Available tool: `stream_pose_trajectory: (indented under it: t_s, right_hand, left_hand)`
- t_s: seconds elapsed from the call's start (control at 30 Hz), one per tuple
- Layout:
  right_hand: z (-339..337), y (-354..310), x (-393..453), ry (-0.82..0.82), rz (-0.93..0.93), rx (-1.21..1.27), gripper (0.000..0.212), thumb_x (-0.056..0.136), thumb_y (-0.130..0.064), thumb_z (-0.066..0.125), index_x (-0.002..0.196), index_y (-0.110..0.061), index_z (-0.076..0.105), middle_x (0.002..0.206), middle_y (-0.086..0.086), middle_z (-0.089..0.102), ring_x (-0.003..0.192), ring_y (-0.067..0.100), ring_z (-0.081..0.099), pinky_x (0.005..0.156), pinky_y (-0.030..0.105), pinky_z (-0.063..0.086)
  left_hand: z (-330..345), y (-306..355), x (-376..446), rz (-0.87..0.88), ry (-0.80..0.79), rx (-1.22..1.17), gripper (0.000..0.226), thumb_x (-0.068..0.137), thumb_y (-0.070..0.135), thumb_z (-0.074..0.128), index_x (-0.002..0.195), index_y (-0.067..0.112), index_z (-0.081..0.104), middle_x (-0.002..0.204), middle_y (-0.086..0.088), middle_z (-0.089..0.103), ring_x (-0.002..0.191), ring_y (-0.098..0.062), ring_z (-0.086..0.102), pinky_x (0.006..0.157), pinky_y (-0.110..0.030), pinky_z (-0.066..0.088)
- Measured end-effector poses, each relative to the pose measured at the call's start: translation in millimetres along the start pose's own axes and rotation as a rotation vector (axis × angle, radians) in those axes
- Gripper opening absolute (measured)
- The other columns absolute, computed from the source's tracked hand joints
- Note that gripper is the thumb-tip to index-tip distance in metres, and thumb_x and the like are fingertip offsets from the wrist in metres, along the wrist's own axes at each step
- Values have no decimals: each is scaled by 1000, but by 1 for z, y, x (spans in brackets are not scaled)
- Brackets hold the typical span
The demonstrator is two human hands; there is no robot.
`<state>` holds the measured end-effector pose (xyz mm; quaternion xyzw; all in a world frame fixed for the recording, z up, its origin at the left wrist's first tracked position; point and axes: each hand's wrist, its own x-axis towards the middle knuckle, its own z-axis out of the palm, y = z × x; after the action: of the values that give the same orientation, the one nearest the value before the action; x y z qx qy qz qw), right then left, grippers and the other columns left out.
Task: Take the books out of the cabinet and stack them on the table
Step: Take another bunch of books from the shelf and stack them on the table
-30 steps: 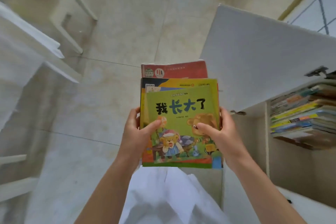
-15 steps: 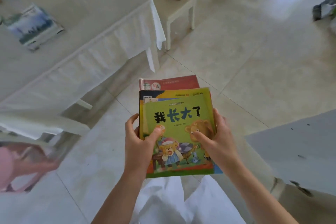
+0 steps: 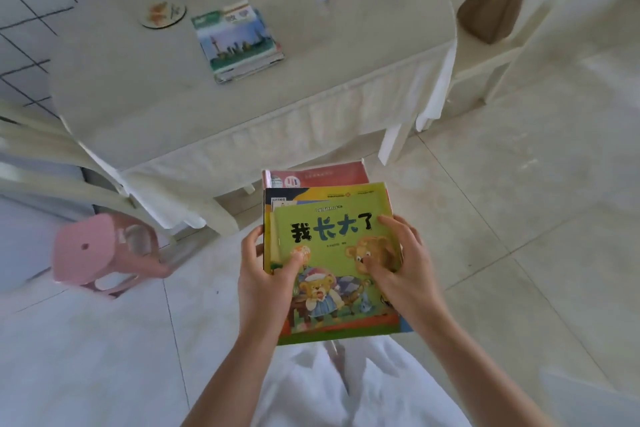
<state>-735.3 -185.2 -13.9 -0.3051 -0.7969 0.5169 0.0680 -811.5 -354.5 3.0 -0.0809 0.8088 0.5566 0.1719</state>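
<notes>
I hold a small pile of children's books (image 3: 329, 218) flat in front of my body. The top one is green with bear cartoons; a yellow one and a red one (image 3: 322, 177) stick out behind it. My left hand (image 3: 266, 281) grips the pile's left edge, thumb on the cover. My right hand (image 3: 401, 270) grips the right edge, thumb on the cover too. Ahead stands the table (image 3: 346, 55) under a cream cloth. A stack of books (image 3: 239, 42) with a city photo on top lies on it. The cabinet is out of view.
A pink plastic stool (image 3: 97, 253) stands on the tiled floor to my left, beside a white chair (image 3: 52, 156). Another white chair with a brown bag (image 3: 491, 3) sits right of the table. A coaster (image 3: 162, 14), bottles and packets crowd the table's far side.
My view has swung left, away from the open cabinet and over to the table. The books stay in both hands in the same grip.
</notes>
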Motion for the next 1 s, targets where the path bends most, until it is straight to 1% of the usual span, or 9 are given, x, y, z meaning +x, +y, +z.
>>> stream_pose_trajectory:
  t_s: [0.1,0.23,0.37,0.43,0.63,0.77,0.83,0.93,1.0]
  right_hand:
    - [13,-13,32,-51,-18,-30,60,81,-9,71,135,-24,50,134,-15,41,112,0,47,80,0,39]
    - [23,-29,81,-111,-31,-7,60,81,-11,71,135,-26,49,134,-17,43,117,5,49,92,20,46]
    - [28,-46,145,-171,-94,-38,60,81,-12,71,135,-25,48,134,-16,44,115,0,47,85,7,37]
    - [27,-59,177,-190,-139,-70,61,80,-11,71,135,-25,48,131,-15,45,112,-1,46,86,7,36]
    - [29,-96,277,-242,-225,-103,70,78,-12,72,140,-24,40,134,-6,46,120,7,44,100,27,38]
    - [32,-130,327,-362,-59,71,79,86,-28,67,147,-32,18,117,-24,47,103,2,56,93,37,47]
    - [36,-143,352,-417,10,116,70,87,-35,65,144,-34,23,116,-17,56,101,8,63,93,45,51]
    - [49,-157,388,-484,53,130,35,87,-33,65,115,-36,45,108,-11,65,95,11,69,84,45,57]
    - [61,-162,411,-533,86,81,36,86,-34,67,114,-27,47,108,-6,66,94,12,68,81,42,59]
  left_hand:
    - [-5,6,23,-22,53,-32,51,82,27,74,122,36,43,91,24,57,69,25,57,46,-7,45]
    - [-2,17,60,-41,122,-92,55,80,29,77,125,34,46,93,24,59,73,25,56,58,-12,44]
    - [9,39,108,-58,192,-153,52,79,28,77,122,37,49,94,25,59,75,14,62,65,-22,52]
    - [17,53,132,-58,217,-176,48,79,28,77,115,43,49,96,26,59,80,6,64,69,-30,57]
    - [37,104,207,-46,295,-251,58,79,24,78,128,33,48,96,25,61,78,1,70,66,-35,62]
    - [34,134,249,-11,296,-302,57,79,21,79,125,33,49,106,20,59,79,11,65,54,-17,55]
    - [31,143,268,-3,299,-323,58,78,21,80,125,34,49,112,15,58,85,4,68,58,-22,58]
    - [27,146,298,5,303,-345,59,76,24,81,123,39,49,116,13,59,96,-10,69,66,-35,62]
    - [22,149,320,0,295,-365,62,73,26,83,123,42,50,116,12,60,100,-16,69,67,-39,62]
